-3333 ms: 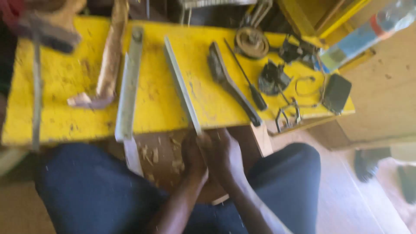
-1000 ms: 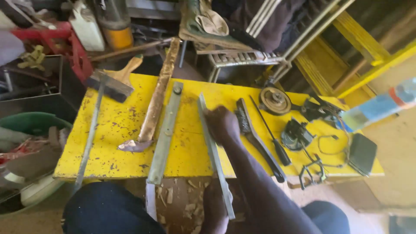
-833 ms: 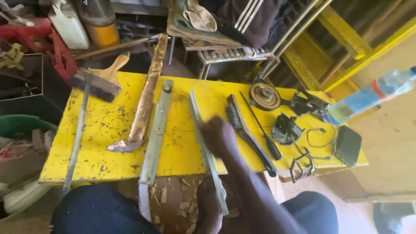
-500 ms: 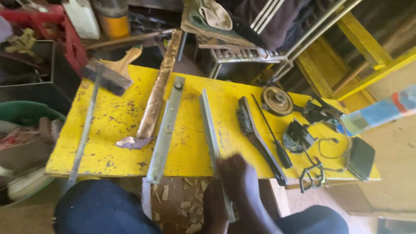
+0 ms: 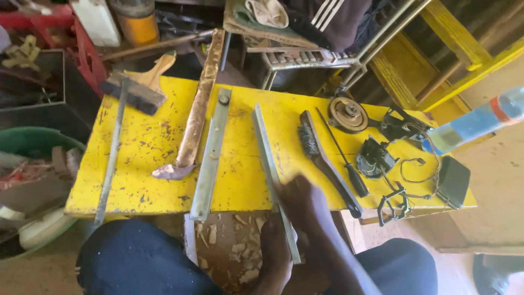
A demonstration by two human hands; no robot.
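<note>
From the head camera I see my right hand (image 5: 305,205) lying over the near end of a long, thin grey metal strip (image 5: 267,158), at the near edge of the scratched yellow wooden table (image 5: 147,147); it is blurred, so I cannot tell whether the fingers close around the strip or only press on it. My left hand (image 5: 274,248) sits lower, past the table's near edge, against the part of the strip that overhangs, and its grip I cannot tell either. The strip runs from mid-table out over the near edge, so both hands can reach it between my knees. Just to its left a wider flat grey metal bar (image 5: 212,153) lies almost parallel, also overhanging the near edge. A rusty brown curved blade (image 5: 194,120) lies beside that, toward the far edge. Right of the strip a dark wire brush with a wooden handle (image 5: 325,158) and a slim black-handled screwdriver (image 5: 344,158) lie within reach of the right hand
</note>
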